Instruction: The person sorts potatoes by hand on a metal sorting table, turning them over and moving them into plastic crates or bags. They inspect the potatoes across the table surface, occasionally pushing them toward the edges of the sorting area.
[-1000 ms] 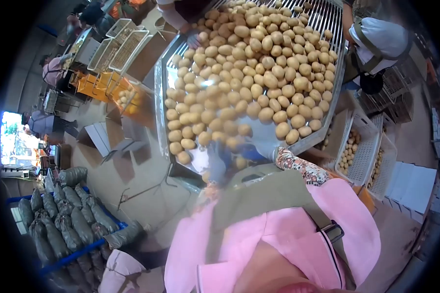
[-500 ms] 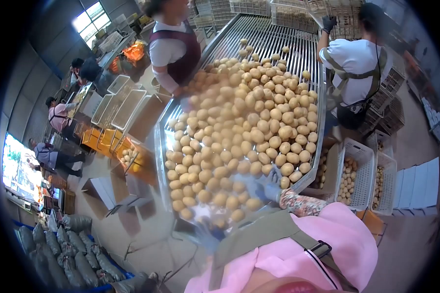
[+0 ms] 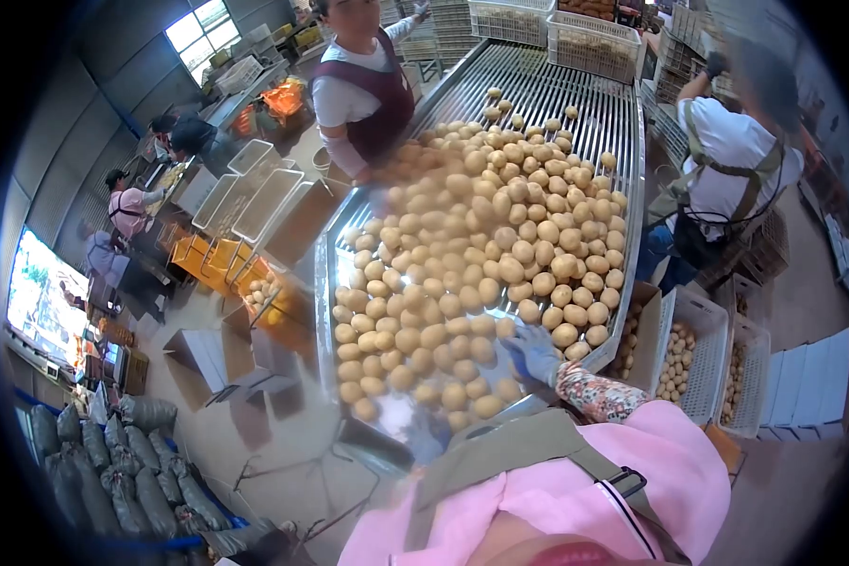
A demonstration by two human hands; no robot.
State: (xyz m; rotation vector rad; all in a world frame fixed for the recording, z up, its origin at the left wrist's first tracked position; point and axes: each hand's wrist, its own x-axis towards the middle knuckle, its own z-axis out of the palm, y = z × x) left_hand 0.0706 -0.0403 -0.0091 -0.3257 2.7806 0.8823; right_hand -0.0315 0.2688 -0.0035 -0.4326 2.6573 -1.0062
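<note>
Many round tan potatoes (image 3: 528, 255) lie spread over a metal roller table (image 3: 575, 80) in front of me. My right hand (image 3: 535, 357), in a pale glove with a floral sleeve behind it, is at the near right edge of the pile. Its fingers are stretched out against the closest potatoes and not wrapped round any. My left hand (image 3: 428, 441), also gloved, is low at the table's near left corner, beside the nearest potatoes. A smeared patch of the picture blurs its fingers and much of the pile's left part.
Across the table stands a person in a dark red apron (image 3: 387, 90); another person (image 3: 736, 160) is at the right. White crates (image 3: 698, 349) of potatoes stand to the right. Cardboard boxes (image 3: 208, 358), an orange cart (image 3: 219, 264) and filled sacks (image 3: 132, 462) are on the left.
My right hand has shifted slightly, its fingers now flatter against the potatoes. The person across has an arm stretched out to the back. The person on the right has moved away from the table. The view has tilted.
</note>
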